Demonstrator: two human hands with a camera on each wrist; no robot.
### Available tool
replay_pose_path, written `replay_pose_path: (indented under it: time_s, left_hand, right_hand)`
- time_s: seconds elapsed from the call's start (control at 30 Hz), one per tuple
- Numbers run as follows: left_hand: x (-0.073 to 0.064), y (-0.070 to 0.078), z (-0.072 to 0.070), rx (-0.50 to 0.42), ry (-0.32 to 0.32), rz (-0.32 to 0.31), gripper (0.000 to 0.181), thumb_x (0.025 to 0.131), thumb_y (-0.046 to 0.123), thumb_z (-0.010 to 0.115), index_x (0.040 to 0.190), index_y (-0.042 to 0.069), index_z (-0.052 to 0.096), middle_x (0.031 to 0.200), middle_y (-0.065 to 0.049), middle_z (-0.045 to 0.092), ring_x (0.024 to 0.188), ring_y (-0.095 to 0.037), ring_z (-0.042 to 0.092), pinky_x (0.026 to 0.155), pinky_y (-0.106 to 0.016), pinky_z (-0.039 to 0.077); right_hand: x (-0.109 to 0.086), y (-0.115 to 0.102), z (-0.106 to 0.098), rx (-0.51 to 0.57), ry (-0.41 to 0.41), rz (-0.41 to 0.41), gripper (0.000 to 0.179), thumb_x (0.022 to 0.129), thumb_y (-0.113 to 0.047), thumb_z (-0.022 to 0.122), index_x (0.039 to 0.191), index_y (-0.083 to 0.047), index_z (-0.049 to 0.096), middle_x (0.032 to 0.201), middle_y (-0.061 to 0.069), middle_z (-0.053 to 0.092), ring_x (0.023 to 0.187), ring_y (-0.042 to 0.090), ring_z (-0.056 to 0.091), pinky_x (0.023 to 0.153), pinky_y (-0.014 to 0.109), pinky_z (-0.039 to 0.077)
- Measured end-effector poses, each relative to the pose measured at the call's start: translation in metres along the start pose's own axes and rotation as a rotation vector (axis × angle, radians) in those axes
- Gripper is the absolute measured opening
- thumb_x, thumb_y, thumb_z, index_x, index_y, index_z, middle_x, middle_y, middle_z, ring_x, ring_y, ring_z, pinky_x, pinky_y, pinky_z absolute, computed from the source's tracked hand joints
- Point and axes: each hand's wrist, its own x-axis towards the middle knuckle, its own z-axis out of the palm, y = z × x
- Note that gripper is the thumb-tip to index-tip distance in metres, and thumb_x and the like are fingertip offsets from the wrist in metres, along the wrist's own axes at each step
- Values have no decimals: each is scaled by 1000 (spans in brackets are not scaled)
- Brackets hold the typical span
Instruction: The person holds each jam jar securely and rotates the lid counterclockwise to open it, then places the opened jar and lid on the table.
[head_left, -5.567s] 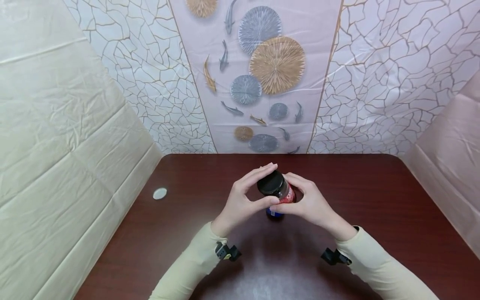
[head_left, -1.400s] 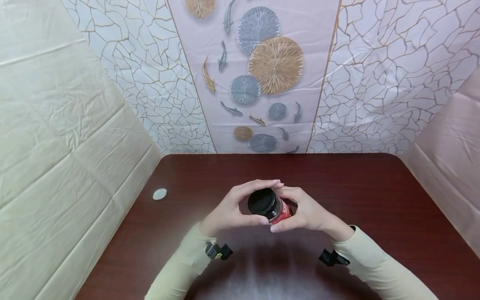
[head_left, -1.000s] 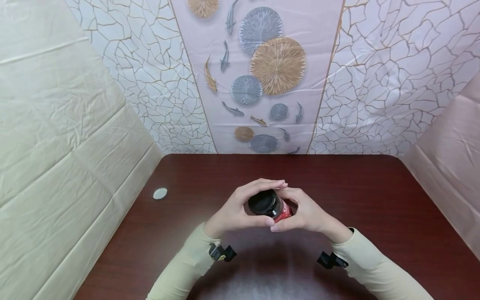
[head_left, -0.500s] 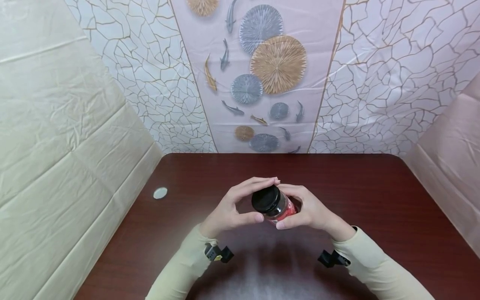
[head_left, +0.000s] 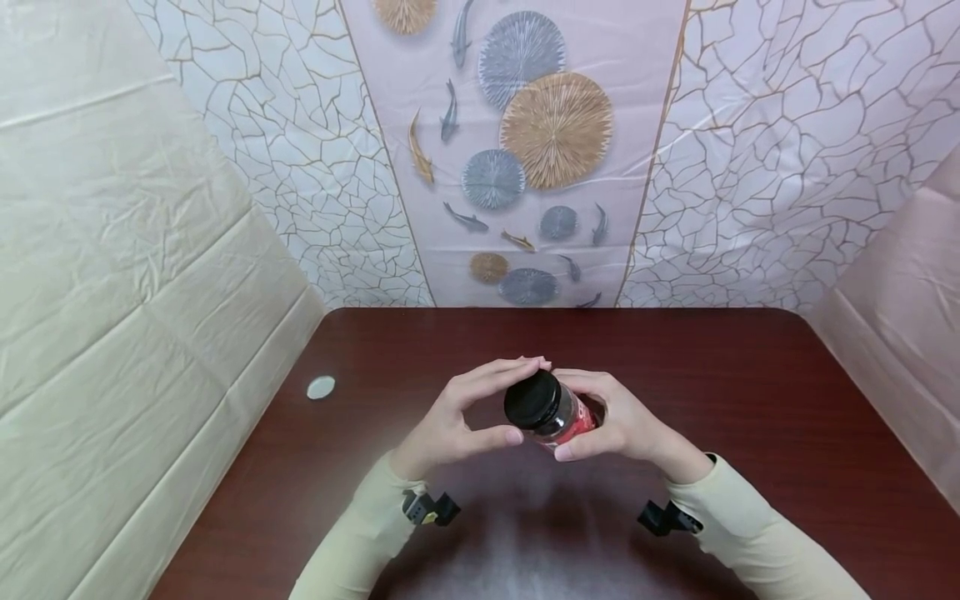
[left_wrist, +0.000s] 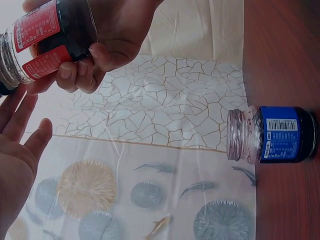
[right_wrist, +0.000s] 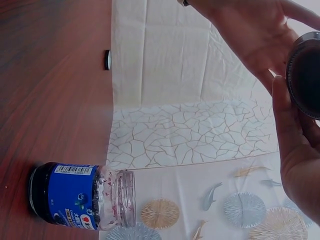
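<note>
My right hand grips a glass jar with a red label, tilted so that its black lid points up and left. Around that lid my left hand is spread, its fingertips at the far side and its thumb standing off the near side. In the left wrist view the red-labelled jar shows dark contents, and the left thumb is apart from the lid. Below the hands, a lidless jar with a blue label stands upright on the table; in the head view it is hidden.
A loose lid, white side up, lies on the left of the dark red-brown table; its black edge shows in the right wrist view. Patterned cloth hangs behind the table, and plain cloth lines the left.
Since the earliest frame, both hands and the red-labelled jar have come nearer, covering the blue-labelled jar in the head view. Over the last second, my left thumb has moved off the lid.
</note>
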Motion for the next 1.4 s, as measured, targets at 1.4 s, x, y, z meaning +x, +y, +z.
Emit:
replay_pose_path:
  time_s: [1.4]
  left_hand:
    - [-5, 22, -9, 195, 35, -27, 66, 75, 10, 90, 135, 4, 62, 134, -8, 64, 128, -26, 57, 112, -45, 41]
  right_hand:
    - [-3, 0, 4, 32, -58, -25, 46, 75, -6, 84, 118, -13, 68, 102, 2, 66, 93, 20, 62, 78, 32, 56]
